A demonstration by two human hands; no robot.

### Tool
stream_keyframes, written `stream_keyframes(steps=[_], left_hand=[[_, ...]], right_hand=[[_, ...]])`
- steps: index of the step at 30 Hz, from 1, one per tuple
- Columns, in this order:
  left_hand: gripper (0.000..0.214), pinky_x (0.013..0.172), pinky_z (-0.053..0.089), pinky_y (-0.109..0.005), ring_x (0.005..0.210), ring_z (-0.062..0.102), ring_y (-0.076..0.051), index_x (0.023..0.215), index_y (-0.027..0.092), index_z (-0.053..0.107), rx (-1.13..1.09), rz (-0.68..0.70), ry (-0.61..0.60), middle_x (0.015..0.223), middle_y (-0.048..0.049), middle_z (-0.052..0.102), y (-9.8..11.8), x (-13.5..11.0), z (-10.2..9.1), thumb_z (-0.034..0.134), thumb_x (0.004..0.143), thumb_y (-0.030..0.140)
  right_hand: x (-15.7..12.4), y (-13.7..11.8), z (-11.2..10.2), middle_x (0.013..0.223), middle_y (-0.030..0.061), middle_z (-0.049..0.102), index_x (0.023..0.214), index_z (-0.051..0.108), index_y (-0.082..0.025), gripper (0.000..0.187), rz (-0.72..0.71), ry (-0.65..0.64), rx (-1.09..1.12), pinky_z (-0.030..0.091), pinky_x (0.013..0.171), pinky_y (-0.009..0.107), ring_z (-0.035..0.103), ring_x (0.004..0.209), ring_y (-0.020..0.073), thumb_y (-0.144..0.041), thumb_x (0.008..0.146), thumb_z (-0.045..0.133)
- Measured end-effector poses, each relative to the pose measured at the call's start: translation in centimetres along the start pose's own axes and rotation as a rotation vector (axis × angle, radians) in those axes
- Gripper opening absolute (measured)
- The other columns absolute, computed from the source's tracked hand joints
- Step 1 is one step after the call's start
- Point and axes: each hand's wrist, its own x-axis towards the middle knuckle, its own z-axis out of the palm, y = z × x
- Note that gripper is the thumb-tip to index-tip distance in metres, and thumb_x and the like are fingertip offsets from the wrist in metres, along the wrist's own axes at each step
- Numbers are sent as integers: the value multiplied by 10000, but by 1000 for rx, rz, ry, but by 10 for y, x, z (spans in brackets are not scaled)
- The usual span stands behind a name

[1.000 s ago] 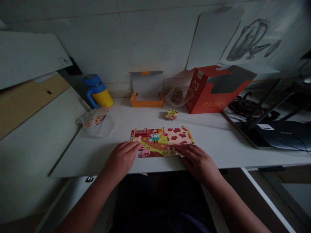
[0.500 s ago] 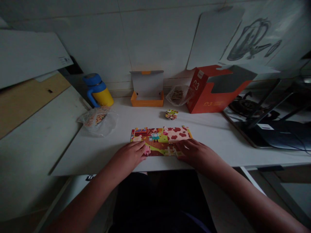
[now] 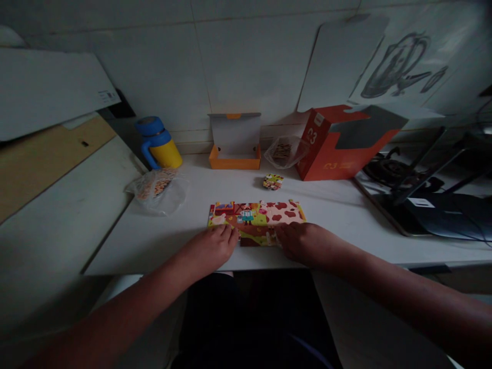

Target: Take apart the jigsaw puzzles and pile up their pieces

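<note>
A colourful jigsaw puzzle (image 3: 257, 215) lies partly assembled near the front edge of the white table (image 3: 338, 215). My left hand (image 3: 212, 247) rests with fingers flat on the puzzle's lower left part. On the lower right part lies my right hand (image 3: 303, 243), fingers pressed down on the pieces. The two hands almost meet over the bottom row, which they largely hide. A small stack of loose puzzle pieces (image 3: 272, 181) sits behind the puzzle.
At the back stand a blue and yellow bottle (image 3: 158, 145), an open orange box (image 3: 234, 143), a clear bag of pieces (image 3: 283, 151) and a red carton (image 3: 338, 141). Another plastic bag (image 3: 157, 188) lies left. A laptop (image 3: 434, 205) sits right.
Both hands have slid inward along the puzzle's bottom edge towards each other. The camera view has shifted slightly.
</note>
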Motion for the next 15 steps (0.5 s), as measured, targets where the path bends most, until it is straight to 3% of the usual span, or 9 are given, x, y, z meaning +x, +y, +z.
stream_keyframes(steps=[5,8,15], left_hand=[[389,912,636,-435,1136,730,-315,1312,49,642,20,-29,1,1233,-233,739,1,2,4,546,936,28],[407,870,650,-435,1049,749,-308,1338,35,622,36,-40,26,1167,-217,754,1,4,5,561,936,35],[254,809,676,-383,913,784,-233,1251,124,661,-197,-208,223,1062,-136,790,-12,-1,16,528,1034,121]], right_hand=[[0,6,1,1046,167,766,1261,685,-83,333,-38,40,20,569,737,362,712,858,252,-81,1007,470],[-2,12,8,1070,148,770,1346,653,-104,366,34,29,41,591,796,360,730,917,251,-110,1024,477],[-1,21,1,988,107,788,1178,738,-159,268,273,94,238,593,739,321,747,832,215,-229,1053,511]])
